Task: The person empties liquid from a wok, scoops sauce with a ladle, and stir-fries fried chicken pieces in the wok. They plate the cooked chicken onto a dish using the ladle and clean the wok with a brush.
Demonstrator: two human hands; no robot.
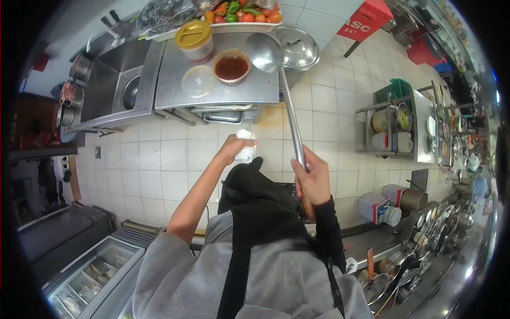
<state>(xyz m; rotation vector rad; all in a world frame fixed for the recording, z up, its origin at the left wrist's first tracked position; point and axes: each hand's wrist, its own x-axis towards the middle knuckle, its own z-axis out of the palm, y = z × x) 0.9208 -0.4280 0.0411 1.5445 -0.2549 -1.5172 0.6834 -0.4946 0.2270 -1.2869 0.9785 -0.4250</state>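
Note:
My right hand (312,176) is wrapped round the handle of a long steel ladle (291,114). The ladle's bowl is up at the right end of the steel table (255,87), beside a round metal lid (298,49). A white cloth (245,146) is gripped in my left hand (234,148), over the floor in front of the table. On the table stand an open tub of dark red sauce (231,67), a clear plastic lid (197,81) and a tub with a yellow lid (194,41).
A basket of peppers and tomatoes (248,18) stands behind the tubs. To the left is a steel sink (114,80). A shelf unit (419,119) stands at the right, and a glass-topped freezer (95,276) at the lower left.

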